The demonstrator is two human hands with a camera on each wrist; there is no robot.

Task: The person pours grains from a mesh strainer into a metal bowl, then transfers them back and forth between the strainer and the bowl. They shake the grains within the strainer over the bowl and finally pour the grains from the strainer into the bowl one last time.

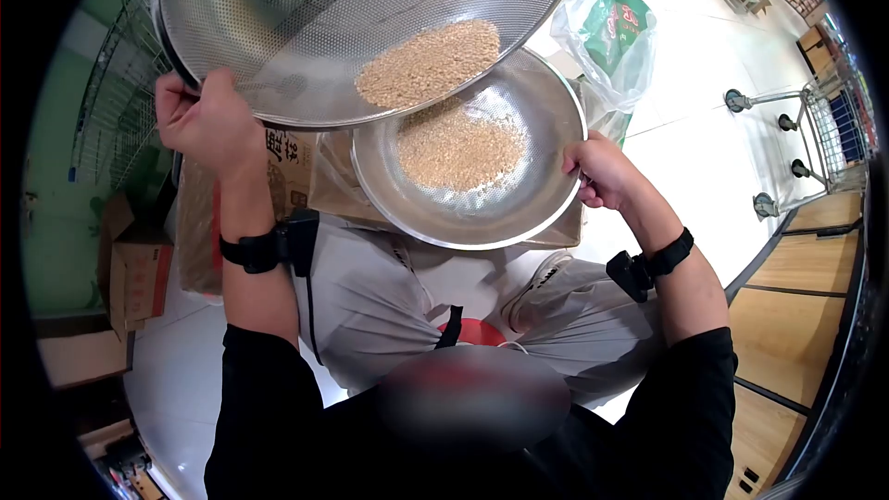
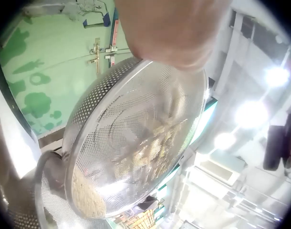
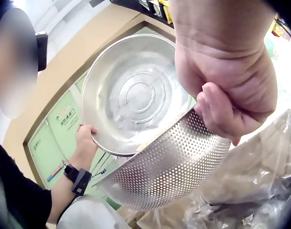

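Note:
My left hand grips the rim of a large perforated metal sieve, raised and tilted. Pale tan grains lie pooled against its low side, which overlaps a second sieve in the head view. That second perforated metal sieve is held lower down, its rim pinched by my right hand between thumb and curled fingers. More grains are spread over its bottom. From the right wrist view, the lower sieve shows its holed outer side, with the tilted sieve leaning over it.
Below the sieves are a printed cardboard box and clear plastic wrapping. A green and clear plastic bag stands beyond them. Wire carts are at the right, another cardboard box at the left. Wooden cabinets line the right.

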